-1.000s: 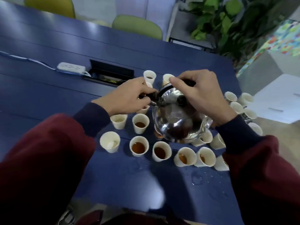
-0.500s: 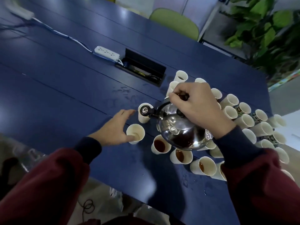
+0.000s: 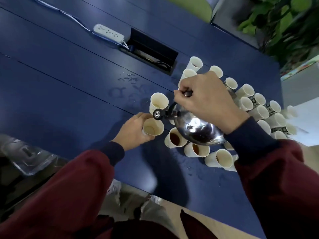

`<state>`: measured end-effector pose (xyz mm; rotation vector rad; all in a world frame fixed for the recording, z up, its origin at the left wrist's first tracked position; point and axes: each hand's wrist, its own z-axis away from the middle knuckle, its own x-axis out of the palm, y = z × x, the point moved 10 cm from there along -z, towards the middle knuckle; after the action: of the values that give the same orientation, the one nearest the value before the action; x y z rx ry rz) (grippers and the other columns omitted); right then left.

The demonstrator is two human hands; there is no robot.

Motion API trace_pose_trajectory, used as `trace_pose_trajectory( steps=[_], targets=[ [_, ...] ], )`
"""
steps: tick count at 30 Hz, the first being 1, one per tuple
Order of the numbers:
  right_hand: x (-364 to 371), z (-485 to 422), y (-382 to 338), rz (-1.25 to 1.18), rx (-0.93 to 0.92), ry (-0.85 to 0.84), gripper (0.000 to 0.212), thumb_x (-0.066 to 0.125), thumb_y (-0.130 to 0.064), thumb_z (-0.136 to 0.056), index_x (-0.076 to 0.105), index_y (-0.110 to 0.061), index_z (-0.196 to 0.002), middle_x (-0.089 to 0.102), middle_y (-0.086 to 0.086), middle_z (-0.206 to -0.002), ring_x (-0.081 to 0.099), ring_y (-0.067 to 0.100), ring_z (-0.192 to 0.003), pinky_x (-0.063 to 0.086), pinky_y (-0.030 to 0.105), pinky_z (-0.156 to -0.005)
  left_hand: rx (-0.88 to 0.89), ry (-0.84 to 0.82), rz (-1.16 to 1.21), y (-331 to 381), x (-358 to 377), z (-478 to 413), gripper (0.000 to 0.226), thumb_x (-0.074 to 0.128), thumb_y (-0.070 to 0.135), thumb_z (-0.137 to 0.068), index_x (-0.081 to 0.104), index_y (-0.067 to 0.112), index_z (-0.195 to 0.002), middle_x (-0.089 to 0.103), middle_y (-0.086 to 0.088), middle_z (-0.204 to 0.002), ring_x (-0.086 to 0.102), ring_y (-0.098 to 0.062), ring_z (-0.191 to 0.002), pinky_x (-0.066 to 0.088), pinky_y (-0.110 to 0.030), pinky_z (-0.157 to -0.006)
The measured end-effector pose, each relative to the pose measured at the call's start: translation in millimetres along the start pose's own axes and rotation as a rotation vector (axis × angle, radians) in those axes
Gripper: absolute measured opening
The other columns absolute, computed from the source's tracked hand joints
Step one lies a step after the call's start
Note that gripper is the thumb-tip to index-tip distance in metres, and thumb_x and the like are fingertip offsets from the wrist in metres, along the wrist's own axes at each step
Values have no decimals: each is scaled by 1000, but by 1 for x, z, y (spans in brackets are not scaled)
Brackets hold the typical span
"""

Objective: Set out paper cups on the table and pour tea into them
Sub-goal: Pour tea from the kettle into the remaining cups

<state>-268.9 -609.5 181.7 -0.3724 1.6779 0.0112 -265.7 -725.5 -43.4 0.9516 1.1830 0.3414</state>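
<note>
My right hand [image 3: 205, 99] grips the black handle of a shiny steel kettle [image 3: 196, 130], which hangs over a cluster of white paper cups. Its black spout [image 3: 158, 115] points left, right above a paper cup [image 3: 152, 129] that my left hand [image 3: 133, 130] holds by its side on the blue table [image 3: 69, 94]. That cup holds only a little pale liquid. Another nearly empty cup [image 3: 158, 102] stands just behind it. Cups with dark tea [image 3: 175, 139] stand below the kettle, and several more cups [image 3: 259, 107] crowd to the right.
A white power strip [image 3: 108, 32] with its cable and an open black cable box [image 3: 151, 50] lie at the back of the table. Water drops [image 3: 129, 78] spot the tabletop. A green chair [image 3: 193, 6] and a plant [image 3: 284, 19] stand behind. The table's near edge runs below my arms.
My left hand left the kettle's spout, reached out to the left cup and closed around it. The kettle's spout has come over that cup. The camera has turned left.
</note>
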Motion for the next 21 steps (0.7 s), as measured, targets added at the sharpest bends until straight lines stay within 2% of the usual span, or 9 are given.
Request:
trace_pose_trajectory(
  steps=[3, 7, 12, 16, 21],
  targets=[
    [8, 3, -3, 53, 21, -32, 28, 55, -36, -87, 52, -25, -62, 51, -3, -54, 48, 23, -58, 45, 32, -58, 7, -12, -2, 0, 0, -1, 64, 83, 37, -71, 57, 27, -128, 58, 7, -122, 56, -19, -112, 49, -40, -91],
    [13, 5, -2, 122, 48, -47, 38, 55, -37, -89, 40, -24, -56, 44, -3, -52, 47, 30, -59, 39, 31, -56, 41, -26, 1, 1, 0, -6, 58, 82, 33, -73, 58, 26, -125, 59, 4, -117, 57, -21, -109, 51, -47, -89],
    [13, 6, -6, 196, 46, -46, 34, 55, -35, -90, 55, -15, -62, 42, 0, -50, 45, 30, -56, 34, 31, -53, 66, -49, 19, 2, 1, -10, 55, 79, 33, -73, 58, 28, -124, 57, 6, -112, 56, -18, -104, 53, -49, -84],
    [14, 4, -10, 220, 32, -44, 35, 53, -34, -88, 53, -12, -60, 45, 5, -50, 45, 32, -54, 43, 35, -51, 76, -61, 22, 1, 1, -13, 57, 80, 32, -73, 58, 27, -124, 57, 5, -111, 57, -18, -101, 53, -48, -84],
    [16, 0, -17, 253, 2, -42, 34, 51, -33, -87, 50, -12, -60, 44, 8, -54, 42, 32, -54, 36, 34, -51, 90, -69, 52, 1, 2, -14, 59, 76, 39, -70, 58, 25, -124, 58, 4, -110, 57, -19, -100, 52, -48, -84]
  ],
)
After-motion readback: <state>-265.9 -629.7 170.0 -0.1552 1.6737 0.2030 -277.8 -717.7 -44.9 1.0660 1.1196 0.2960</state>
